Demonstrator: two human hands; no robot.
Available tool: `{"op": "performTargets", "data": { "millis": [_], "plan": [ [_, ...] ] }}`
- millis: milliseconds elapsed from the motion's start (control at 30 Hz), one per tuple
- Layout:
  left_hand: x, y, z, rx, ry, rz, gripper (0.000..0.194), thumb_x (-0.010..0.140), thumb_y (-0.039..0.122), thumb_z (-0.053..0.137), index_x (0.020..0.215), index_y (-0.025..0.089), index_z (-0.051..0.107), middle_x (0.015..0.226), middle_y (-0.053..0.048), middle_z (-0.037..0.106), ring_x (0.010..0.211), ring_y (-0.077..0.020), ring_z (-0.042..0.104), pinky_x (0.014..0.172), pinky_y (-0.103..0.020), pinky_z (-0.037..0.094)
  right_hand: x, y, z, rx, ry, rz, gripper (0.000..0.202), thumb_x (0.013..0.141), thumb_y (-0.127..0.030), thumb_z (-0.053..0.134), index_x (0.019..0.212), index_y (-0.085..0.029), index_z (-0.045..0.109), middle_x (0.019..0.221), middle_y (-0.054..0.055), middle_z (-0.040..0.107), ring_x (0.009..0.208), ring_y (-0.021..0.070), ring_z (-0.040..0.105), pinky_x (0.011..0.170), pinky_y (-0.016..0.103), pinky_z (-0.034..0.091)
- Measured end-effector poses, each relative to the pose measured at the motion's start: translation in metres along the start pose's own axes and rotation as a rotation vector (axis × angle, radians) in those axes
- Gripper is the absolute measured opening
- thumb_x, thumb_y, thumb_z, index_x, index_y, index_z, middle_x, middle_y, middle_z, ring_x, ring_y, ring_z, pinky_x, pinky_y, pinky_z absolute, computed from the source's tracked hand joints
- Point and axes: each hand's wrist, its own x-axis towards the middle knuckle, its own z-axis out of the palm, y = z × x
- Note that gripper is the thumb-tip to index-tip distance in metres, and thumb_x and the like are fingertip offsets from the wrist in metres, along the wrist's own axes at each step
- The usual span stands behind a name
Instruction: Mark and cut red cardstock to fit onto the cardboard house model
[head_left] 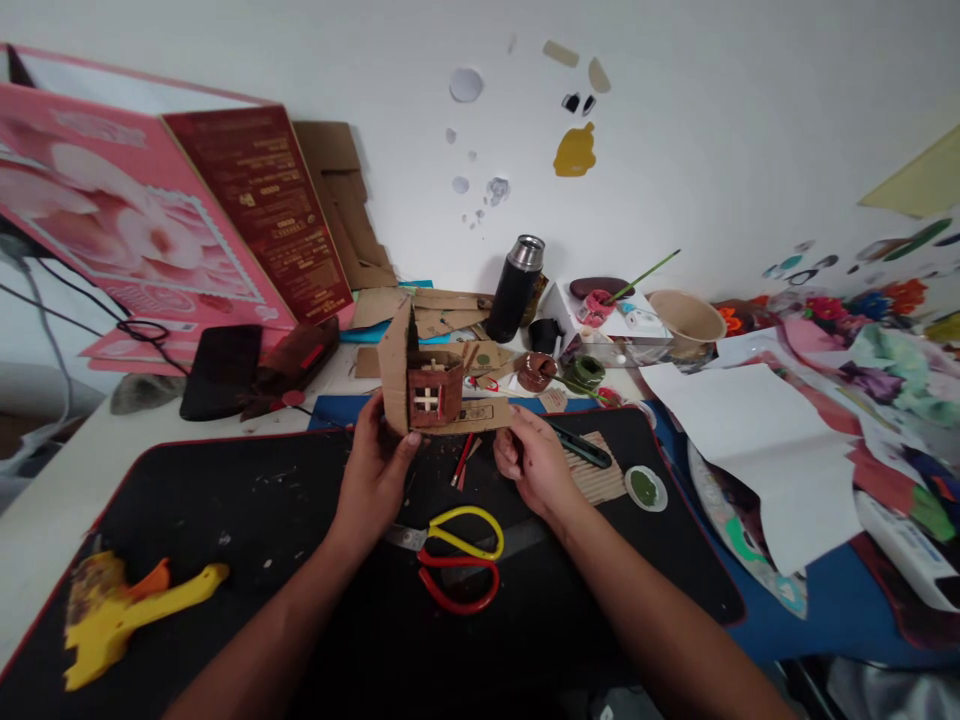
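Note:
A small cardboard house [436, 392] with a brown-red wall and a cross-barred window is held up over the black mat. My left hand [379, 460] grips its left side, the thumb at the base near a tall cardboard piece [394, 370]. At the other end, my right hand [534, 455] pinches the right end of the cardboard base strip [484, 413]. Below the hands lie scissors [461, 560] with one yellow and one red handle. A red pencil-like stick [462, 460] rests under the house, and a dark green cutter [581, 445] lies beyond my right hand.
A yellow glue gun [127, 610] lies on the mat [255, 510] at left. A small dish of green paint [646, 488] sits at right. Behind stand a black flask [516, 290], paint jars [583, 372] and a pink box [150, 200]. White paper [757, 440] covers the right side.

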Motion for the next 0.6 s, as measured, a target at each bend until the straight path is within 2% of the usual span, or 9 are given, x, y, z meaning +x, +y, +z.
{"op": "performTargets", "data": {
  "millis": [400, 600],
  "plan": [
    [-0.0004, -0.0006, 0.001, 0.008, 0.0, -0.011, 0.068, 0.095, 0.053, 0.077, 0.153, 0.029, 0.051, 0.148, -0.014, 0.06, 0.141, -0.0355, 0.058, 0.12, -0.051, 0.047, 0.0015, 0.0035, -0.0027, 0.045, 0.019, 0.015, 0.043, 0.084, -0.049, 0.084, 0.075, -0.023, 0.051, 0.049, -0.01, 0.044, 0.037, 0.0049, 0.029, 0.038, 0.02, 0.016],
    [0.0049, -0.0055, -0.003, 0.043, 0.025, 0.087, 0.064, 0.097, 0.049, 0.076, 0.151, 0.027, 0.052, 0.147, -0.014, 0.062, 0.13, -0.0307, 0.066, 0.113, -0.047, 0.053, 0.0014, 0.0032, -0.0037, 0.069, 0.001, 0.031, 0.045, 0.082, -0.049, 0.086, 0.075, -0.022, 0.05, 0.05, -0.011, 0.044, 0.038, 0.0048, 0.029, 0.038, 0.019, 0.017]
  ]
}}
